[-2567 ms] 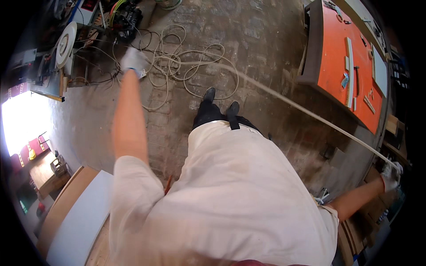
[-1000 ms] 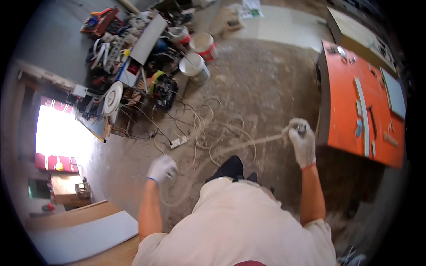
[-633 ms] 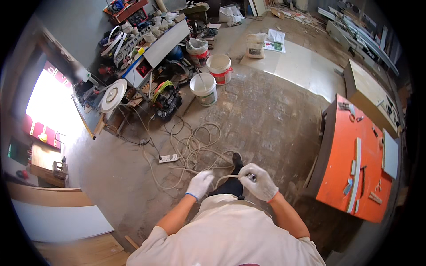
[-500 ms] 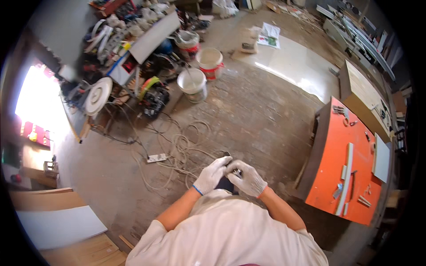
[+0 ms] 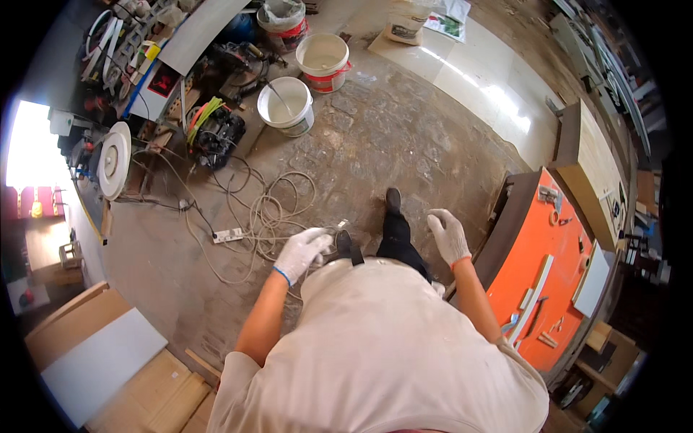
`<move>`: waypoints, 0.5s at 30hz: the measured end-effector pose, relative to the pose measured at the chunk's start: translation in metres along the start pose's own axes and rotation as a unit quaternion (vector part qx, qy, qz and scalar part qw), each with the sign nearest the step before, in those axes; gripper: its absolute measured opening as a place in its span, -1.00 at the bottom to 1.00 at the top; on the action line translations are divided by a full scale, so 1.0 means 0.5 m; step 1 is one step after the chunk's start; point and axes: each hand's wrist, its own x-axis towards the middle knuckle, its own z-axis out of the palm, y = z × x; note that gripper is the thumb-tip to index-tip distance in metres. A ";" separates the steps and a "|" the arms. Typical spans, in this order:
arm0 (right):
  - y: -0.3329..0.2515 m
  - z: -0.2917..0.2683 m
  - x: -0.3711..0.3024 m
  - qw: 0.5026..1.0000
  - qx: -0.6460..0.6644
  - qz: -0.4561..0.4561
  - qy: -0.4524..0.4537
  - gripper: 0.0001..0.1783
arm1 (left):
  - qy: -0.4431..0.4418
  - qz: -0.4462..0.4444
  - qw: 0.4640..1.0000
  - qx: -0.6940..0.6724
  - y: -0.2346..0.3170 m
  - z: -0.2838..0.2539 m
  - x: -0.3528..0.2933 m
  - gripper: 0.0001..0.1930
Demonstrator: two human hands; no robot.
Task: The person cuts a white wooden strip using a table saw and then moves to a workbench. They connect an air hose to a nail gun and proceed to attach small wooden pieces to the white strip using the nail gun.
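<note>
At the far left, a white panel (image 5: 105, 364) is lying on wooden boards (image 5: 162, 395), which are likely keeping its face off the floor (image 5: 390, 130). Further right, a power strip (image 5: 231, 234) is resting on the floor with a dark plug (image 5: 215, 235) at its left end, presumably sitting there so that cords are reaching it. Just beside it, a pale hose (image 5: 266, 216) is spreading in loose, overlapping loops, probably lying slack because much of its length is spare. The gloved left hand (image 5: 299, 252) is gripping a small fitting (image 5: 342, 225): the fingers are curling around it while its silvery end is poking out past them, above 1 dark shoe (image 5: 344, 245), apparently being left exposed. Whether the fitting is joining the hose, I cannot tell. The gloved right hand (image 5: 449, 238) is hanging well apart, its fingers loosely bent and gripping nothing that is showing; it is nearest the orange bench (image 5: 563, 274). There, pale strips (image 5: 533, 296) and hand tools (image 5: 551, 195) are lying spread out, perhaps for easy reach.

As for containers, 3 buckets are standing toward the top. The lined bucket (image 5: 290, 40) is holding a pale bag (image 5: 281, 10), its contents unclear. The white bucket (image 5: 297, 128) is holding a thin rod (image 5: 280, 99), leaning inside. The red-banded bucket (image 5: 325, 83) is showing a pale interior. Further right, a sack (image 5: 404, 22) is hiding its contents.
</note>
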 end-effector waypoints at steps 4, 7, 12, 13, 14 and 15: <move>0.017 -0.064 0.236 0.993 -0.006 0.072 -0.091 -0.60 | 0.139 -0.051 0.987 -0.059 0.021 -0.021 0.108 -0.60; -0.036 -0.082 0.420 0.984 -0.115 -0.050 -0.125 -0.59 | 0.238 -0.097 0.955 -0.150 -0.005 -0.013 0.147 -0.69; -0.232 -0.060 0.700 0.954 -0.157 -0.077 -0.243 -0.56 | 0.350 -0.070 0.883 -0.304 -0.130 0.022 0.183 -0.77; -0.274 -0.040 0.750 0.944 -0.171 -0.100 -0.263 -0.56 | 0.374 -0.087 0.873 -0.300 -0.218 0.014 0.181 -0.82; -0.281 -0.027 0.803 0.934 -0.209 -0.137 -0.256 -0.56 | 0.404 -0.156 0.849 -0.303 -0.036 0.051 0.177 -0.86; -0.278 0.006 0.858 0.920 -0.223 -0.179 -0.267 -0.56 | 0.414 -0.118 0.820 -0.377 -0.222 0.052 0.186 -0.86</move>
